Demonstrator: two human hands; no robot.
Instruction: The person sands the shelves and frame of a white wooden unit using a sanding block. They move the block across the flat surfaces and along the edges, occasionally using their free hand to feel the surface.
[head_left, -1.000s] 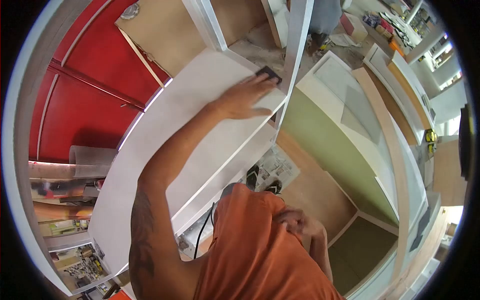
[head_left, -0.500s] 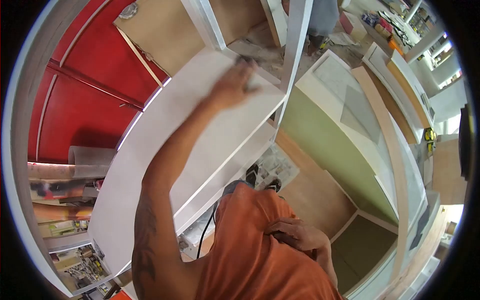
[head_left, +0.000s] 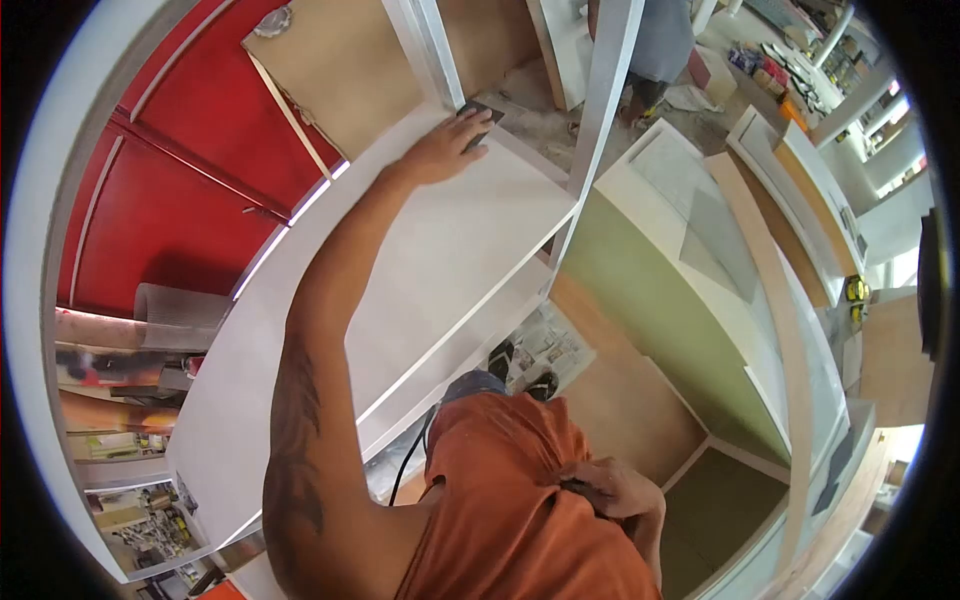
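- The left hand (head_left: 440, 148) is stretched out at the end of a bare, tattooed arm and lies palm down on a white board (head_left: 400, 280).
- Under its fingertips sits a small dark sanding pad (head_left: 478, 118), pressed flat against the board. The fingers are spread over it rather than curled around it, so the hold is a flat press, not a closed fist.
- The pad lies at the far end of the board, close to the corner where the board meets a white upright post (head_left: 430, 50).
- The board runs long and slanted from lower left to upper right, with a thin white edge strip (head_left: 470, 320) along its near side.
- The right hand (head_left: 610, 492) is low in the view, resting against an orange shirt (head_left: 510, 500) at the person's body. Its fingers are bent in and bunched against the cloth; whether they hold anything I cannot tell.
- A second white post (head_left: 605, 90) stands just to the right of the board's far end.
- Left of the board is a red panel (head_left: 160, 200), and above it a brown sheet (head_left: 350, 70).
- Right of the board lies a green panel (head_left: 650, 290) with a white frame.
- A black cable (head_left: 405, 470) hangs below the board's near edge, beside the shirt.
- Printed paper (head_left: 550, 345) lies on the floor under the board.
- Another person's legs (head_left: 655, 45) show at the top, well apart from both hands.
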